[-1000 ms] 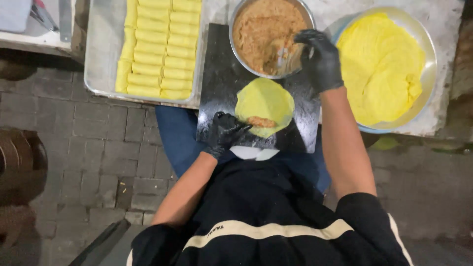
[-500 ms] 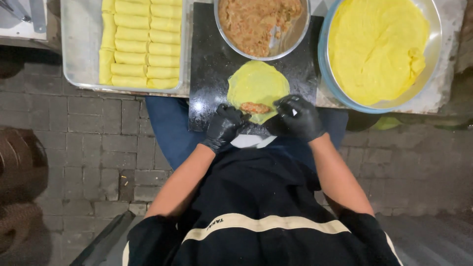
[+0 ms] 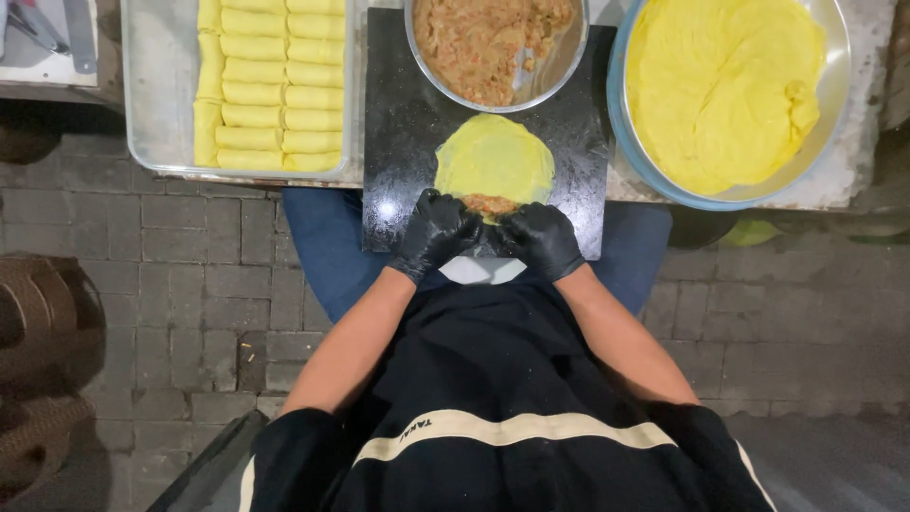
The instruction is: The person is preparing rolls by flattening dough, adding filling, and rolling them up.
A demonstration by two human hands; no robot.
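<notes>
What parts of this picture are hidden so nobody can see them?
All in the head view:
- Near edge of the yellow wrapper: covered by the left hand and right hand.
- Most of the filling mound: hidden behind both gloved hands.
- Filling bowl, wrapper bowl and tray of rolls: tops cut off by the upper edge.
- Tools at top left: cut off, too small to name.

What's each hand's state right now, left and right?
Left hand: gloved, curled on the near edge of the yellow crepe, beside the filling.
Right hand: gloved, curled on the same edge.
</notes>
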